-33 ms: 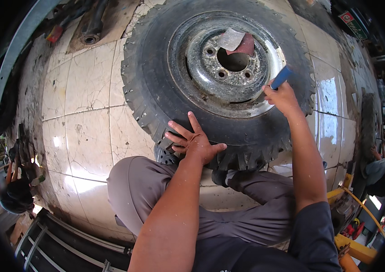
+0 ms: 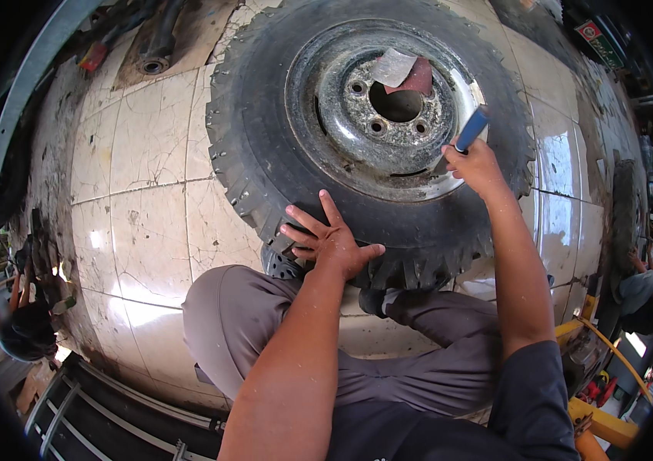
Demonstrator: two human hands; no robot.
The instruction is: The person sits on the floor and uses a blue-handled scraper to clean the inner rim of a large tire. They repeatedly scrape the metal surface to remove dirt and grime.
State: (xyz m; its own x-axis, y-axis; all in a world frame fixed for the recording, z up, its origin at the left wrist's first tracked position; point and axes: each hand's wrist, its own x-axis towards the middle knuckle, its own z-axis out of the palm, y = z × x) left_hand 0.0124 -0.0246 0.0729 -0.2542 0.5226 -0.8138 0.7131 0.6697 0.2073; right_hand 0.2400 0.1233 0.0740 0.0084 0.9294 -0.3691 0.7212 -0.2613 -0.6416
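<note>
A large black tyre (image 2: 253, 127) with knobbly tread lies flat in front of my legs. Its steel wheel rim (image 2: 342, 138) is dull and speckled, with a brighter silvery band on the right side. In my right hand (image 2: 477, 167), closed round it, is a blue-handled tool (image 2: 472, 127); its working end is hidden at the rim's right edge. My left hand (image 2: 334, 247) lies on the tyre's near sidewall, fingers spread, holding nothing. By the centre hole rest a grey sheet (image 2: 394, 67) and a reddish sheet (image 2: 420, 75), both looking like sandpaper.
Cracked cream tiles (image 2: 146, 146) make up the floor. A metal shaft part (image 2: 156, 61) lies at the far left. Yellow metal framing (image 2: 603, 421) stands at near right, a metal rack (image 2: 73, 392) at near left. Other people (image 2: 28, 330) appear at both edges.
The blue handle has shifted slightly left and tilted a little more upright in my right hand. My left hand stays in place on the tyre.
</note>
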